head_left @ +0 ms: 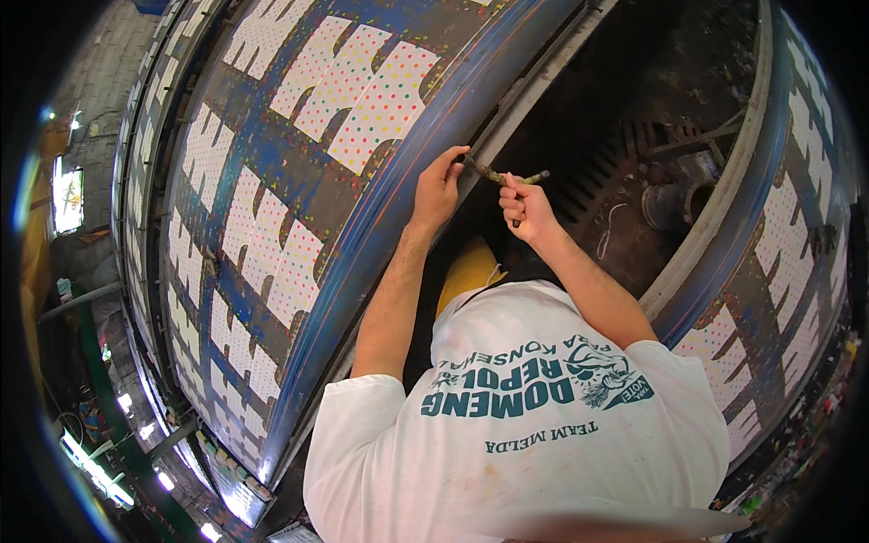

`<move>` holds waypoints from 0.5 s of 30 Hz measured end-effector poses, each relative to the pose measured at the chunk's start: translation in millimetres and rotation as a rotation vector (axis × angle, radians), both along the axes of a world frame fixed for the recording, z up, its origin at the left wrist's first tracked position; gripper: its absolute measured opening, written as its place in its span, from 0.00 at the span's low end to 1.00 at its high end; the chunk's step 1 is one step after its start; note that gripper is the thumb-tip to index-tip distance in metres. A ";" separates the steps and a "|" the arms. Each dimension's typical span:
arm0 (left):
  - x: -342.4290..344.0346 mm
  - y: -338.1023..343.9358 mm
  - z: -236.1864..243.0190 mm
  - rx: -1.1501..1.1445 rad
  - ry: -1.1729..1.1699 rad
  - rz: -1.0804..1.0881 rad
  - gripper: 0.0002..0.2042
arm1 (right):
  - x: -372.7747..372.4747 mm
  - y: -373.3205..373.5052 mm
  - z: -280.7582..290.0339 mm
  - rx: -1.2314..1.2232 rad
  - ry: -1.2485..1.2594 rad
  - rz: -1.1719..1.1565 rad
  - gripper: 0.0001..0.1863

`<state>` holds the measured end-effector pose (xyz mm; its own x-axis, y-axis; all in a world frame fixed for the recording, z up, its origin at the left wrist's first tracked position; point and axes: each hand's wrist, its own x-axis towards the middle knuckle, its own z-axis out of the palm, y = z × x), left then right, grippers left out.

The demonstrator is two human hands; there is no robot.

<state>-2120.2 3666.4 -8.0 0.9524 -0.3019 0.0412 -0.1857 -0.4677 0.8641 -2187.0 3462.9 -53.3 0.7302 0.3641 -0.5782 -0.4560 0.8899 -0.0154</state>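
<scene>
My right hand [528, 210] is closed round a stained, rod-like hand tool [491, 175] with a dark end sticking out on either side of the fist. Its exact kind is not clear; another dark piece pokes out below my fingers. The tool's left end reaches the metal rail [520, 118] along the long table's edge. There my left hand [438, 192] has its fingers drawn together, the fingertips at the rail beside the tool tip. Whatever lies between those fingertips is too small to make out.
Left of me runs a long blue-stained table [362, 204] carrying white fabric pieces with coloured dots [385, 100]. A similar table [688, 317] stands on my right. Between them is a dark floor with a grate [588, 181] and a round metal object [665, 206].
</scene>
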 end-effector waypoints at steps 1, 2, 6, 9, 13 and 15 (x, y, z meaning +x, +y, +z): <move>0.4 0.6 -0.6 0.000 0.016 -0.003 0.15 | -1.2 3.7 2.5 -0.155 -0.040 -0.001 0.06; 1.0 1.3 -1.1 0.005 0.037 -0.006 0.15 | -3.0 7.2 4.0 -0.278 -0.141 0.002 0.05; 3.4 2.7 -2.6 -0.059 0.090 -0.009 0.17 | -7.6 19.5 -2.4 -0.461 -0.123 -0.047 0.07; 3.8 3.2 -1.7 -0.050 0.097 -0.009 0.18 | -7.7 18.2 -12.0 -0.666 -0.213 -0.032 0.09; 4.4 3.2 1.8 -0.061 0.037 -0.051 0.17 | 26.8 -42.5 -8.1 -1.991 -1.746 0.360 0.16; 8.8 3.1 4.3 -0.008 0.007 -0.092 0.17 | 36.2 -56.3 6.8 -2.112 -1.876 0.488 0.15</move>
<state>-2111.4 3669.5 -3.7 0.9210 -0.3878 0.0375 -0.2215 -0.4418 0.8693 -2150.9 3406.6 -46.5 0.6478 0.6907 0.3214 0.7604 -0.5610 -0.3273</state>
